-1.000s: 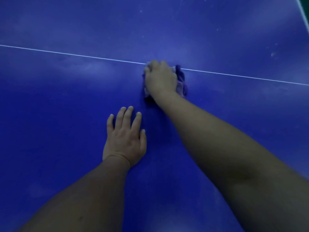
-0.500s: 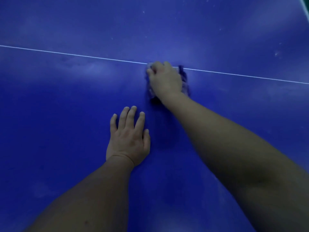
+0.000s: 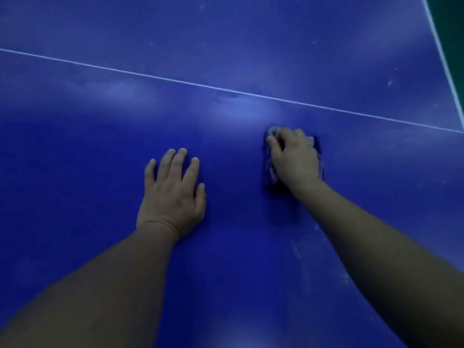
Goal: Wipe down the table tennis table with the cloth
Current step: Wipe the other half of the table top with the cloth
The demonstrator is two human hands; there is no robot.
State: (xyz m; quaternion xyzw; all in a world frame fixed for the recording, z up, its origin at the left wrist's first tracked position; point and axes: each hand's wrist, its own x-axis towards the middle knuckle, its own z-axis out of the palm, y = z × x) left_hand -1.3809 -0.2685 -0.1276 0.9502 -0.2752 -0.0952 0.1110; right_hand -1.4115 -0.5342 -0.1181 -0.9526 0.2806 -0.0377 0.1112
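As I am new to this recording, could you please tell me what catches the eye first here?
The deep blue table tennis table fills the view, crossed by a thin white line. Right of centre, the right hand grips a crumpled cloth just short of that line; the left hand lies flat to its left.

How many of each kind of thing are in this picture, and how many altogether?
Table: 1, blue
Cloth: 1
Hands: 2, left hand flat on the table, right hand gripping the cloth
White lines: 2, long line and side line
Total: 6
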